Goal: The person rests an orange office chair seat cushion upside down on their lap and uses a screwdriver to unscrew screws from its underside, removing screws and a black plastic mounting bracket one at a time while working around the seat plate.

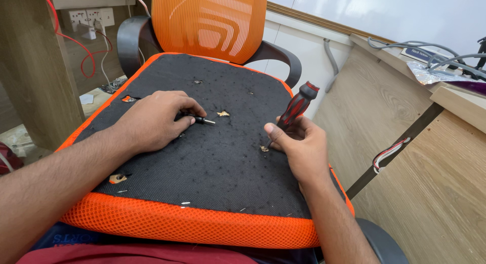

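- Right hand [302,145] is clenched round a screwdriver [293,112] w/ red-and-black handle; shaft angles down-left, tip sits at a torn screw spot [264,148] in the black fabric underside of the seat [202,157], toward its right edge. Tip is steeply tilted, so it could cam out & skid across the fabric, or jab the thumb that's just beside it.
- Left hand [157,119] lies palm-down near seat centre-left, fingers curled on a small black bolt/bit [200,119] w/ a bright tip poking out to the right. Grip looks loose; it could roll off the seat & drop to the floor.
- Seat rests tilted on the person's lap, orange mesh rim [192,221] at the near edge. Hard push on the driver w/o the left hand bracing = seat may shift or slide.
- Other torn spots w/ bare wood show by the left edge [118,178] & far-left corner [128,98]; frayed fabric could snag the tip.
- Tiny chips & debris all over the fabric; small hardware would be easy to lose among them.
- Orange backrest [210,21] stands beyond the far edge, clear of both hands, so no risk there.
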